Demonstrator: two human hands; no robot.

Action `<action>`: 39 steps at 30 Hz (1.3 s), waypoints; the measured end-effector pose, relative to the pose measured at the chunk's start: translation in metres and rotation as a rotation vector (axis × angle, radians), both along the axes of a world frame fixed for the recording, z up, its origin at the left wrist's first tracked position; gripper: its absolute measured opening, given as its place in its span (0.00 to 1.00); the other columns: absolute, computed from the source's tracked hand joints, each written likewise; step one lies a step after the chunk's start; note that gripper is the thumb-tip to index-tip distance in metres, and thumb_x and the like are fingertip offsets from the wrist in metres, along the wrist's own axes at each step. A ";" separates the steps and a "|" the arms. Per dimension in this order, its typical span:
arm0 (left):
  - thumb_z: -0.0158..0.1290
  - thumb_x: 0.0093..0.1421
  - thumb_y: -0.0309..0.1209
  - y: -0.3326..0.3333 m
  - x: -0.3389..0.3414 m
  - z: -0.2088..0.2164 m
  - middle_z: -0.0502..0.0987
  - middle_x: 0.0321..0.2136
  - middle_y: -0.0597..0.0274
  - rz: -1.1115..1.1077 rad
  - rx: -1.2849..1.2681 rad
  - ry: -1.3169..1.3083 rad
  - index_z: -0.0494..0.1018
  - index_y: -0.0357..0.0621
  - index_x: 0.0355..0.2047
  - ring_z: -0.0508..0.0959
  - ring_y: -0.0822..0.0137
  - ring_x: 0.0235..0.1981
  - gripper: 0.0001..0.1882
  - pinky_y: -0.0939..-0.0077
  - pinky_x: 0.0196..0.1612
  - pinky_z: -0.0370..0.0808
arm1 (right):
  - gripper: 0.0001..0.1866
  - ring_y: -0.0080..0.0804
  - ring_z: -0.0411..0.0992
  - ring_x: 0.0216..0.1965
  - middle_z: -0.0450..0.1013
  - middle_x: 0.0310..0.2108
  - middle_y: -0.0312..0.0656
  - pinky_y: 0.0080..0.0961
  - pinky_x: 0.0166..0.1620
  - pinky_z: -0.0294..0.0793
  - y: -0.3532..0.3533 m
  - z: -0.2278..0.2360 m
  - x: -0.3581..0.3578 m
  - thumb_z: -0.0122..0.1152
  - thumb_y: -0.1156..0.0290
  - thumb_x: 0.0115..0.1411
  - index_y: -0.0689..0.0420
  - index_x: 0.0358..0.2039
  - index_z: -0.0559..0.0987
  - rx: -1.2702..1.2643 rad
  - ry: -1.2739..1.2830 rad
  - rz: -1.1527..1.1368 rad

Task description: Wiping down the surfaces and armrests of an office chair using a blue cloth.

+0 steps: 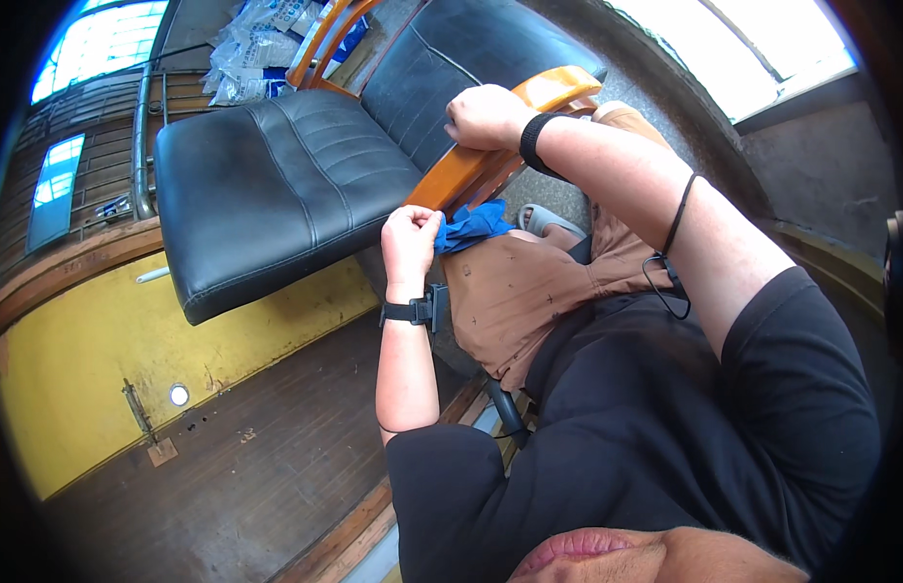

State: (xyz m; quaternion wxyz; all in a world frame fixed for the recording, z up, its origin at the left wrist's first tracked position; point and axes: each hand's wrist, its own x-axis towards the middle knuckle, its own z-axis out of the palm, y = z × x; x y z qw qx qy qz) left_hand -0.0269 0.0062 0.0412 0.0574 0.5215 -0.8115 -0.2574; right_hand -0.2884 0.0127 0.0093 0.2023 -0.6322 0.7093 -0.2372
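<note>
A black padded chair (pixel 277 185) with orange wooden armrests (pixel 490 146) stands in front of me. My right hand (pixel 486 117) is closed over the top of the near armrest. My left hand (pixel 410 238) is a fist gripping a blue cloth (pixel 471 226), held against the lower front end of the same armrest. Both wrists wear black bands, and a thin black cord runs along my right forearm. My brown shorts (pixel 539 282) and black shirt fill the lower right.
A yellow-painted strip (pixel 111 360) and dark wooden floorboards (pixel 238 466) lie to the left below the chair. Plastic-wrapped packages (pixel 257 44) sit behind the chair. A metal railing (pixel 140 136) runs at the far left. A grey sandal (pixel 549 219) shows under the armrest.
</note>
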 end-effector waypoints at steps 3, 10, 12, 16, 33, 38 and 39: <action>0.66 0.62 0.31 0.007 0.005 -0.002 0.80 0.25 0.69 0.032 -0.069 0.138 0.81 0.34 0.34 0.73 0.80 0.26 0.11 0.82 0.32 0.73 | 0.16 0.48 0.82 0.36 0.82 0.32 0.51 0.41 0.46 0.81 0.000 0.003 0.002 0.56 0.61 0.63 0.60 0.35 0.86 0.020 -0.004 0.006; 0.66 0.62 0.32 0.003 -0.001 -0.003 0.80 0.27 0.69 0.217 0.018 0.325 0.81 0.34 0.37 0.74 0.81 0.27 0.11 0.85 0.34 0.73 | 0.16 0.50 0.82 0.39 0.82 0.35 0.53 0.41 0.48 0.80 0.003 0.005 0.000 0.56 0.61 0.61 0.60 0.35 0.86 0.014 -0.029 -0.008; 0.67 0.62 0.31 0.003 0.002 -0.006 0.80 0.27 0.69 0.192 0.038 0.318 0.81 0.34 0.37 0.74 0.81 0.28 0.11 0.85 0.34 0.73 | 0.16 0.50 0.82 0.39 0.82 0.35 0.53 0.41 0.48 0.80 0.001 0.008 0.002 0.56 0.62 0.61 0.60 0.35 0.86 0.038 -0.031 0.000; 0.67 0.61 0.30 0.005 -0.005 -0.006 0.80 0.26 0.67 0.199 0.046 0.285 0.81 0.34 0.35 0.73 0.80 0.25 0.11 0.83 0.32 0.74 | 0.16 0.50 0.82 0.39 0.82 0.35 0.53 0.41 0.48 0.80 0.000 0.005 0.001 0.56 0.62 0.61 0.60 0.36 0.86 0.040 -0.014 0.006; 0.68 0.60 0.29 -0.003 0.003 -0.009 0.78 0.25 0.70 0.189 0.125 0.306 0.79 0.36 0.33 0.71 0.81 0.26 0.10 0.84 0.32 0.72 | 0.16 0.48 0.82 0.36 0.82 0.32 0.51 0.40 0.47 0.81 0.001 0.002 0.002 0.56 0.61 0.64 0.60 0.35 0.86 0.017 0.006 0.008; 0.68 0.59 0.29 -0.003 0.002 -0.009 0.79 0.25 0.69 0.167 0.114 0.298 0.79 0.35 0.32 0.71 0.81 0.25 0.10 0.84 0.32 0.73 | 0.16 0.47 0.82 0.36 0.82 0.31 0.51 0.40 0.46 0.81 0.001 0.003 0.002 0.56 0.61 0.64 0.60 0.35 0.85 0.044 -0.011 -0.002; 0.68 0.59 0.29 -0.002 0.001 -0.009 0.79 0.25 0.69 0.168 0.115 0.297 0.79 0.35 0.32 0.71 0.81 0.25 0.10 0.84 0.32 0.73 | 0.16 0.47 0.82 0.36 0.82 0.31 0.51 0.39 0.46 0.81 0.002 0.003 0.000 0.56 0.61 0.64 0.60 0.35 0.85 0.027 -0.001 0.001</action>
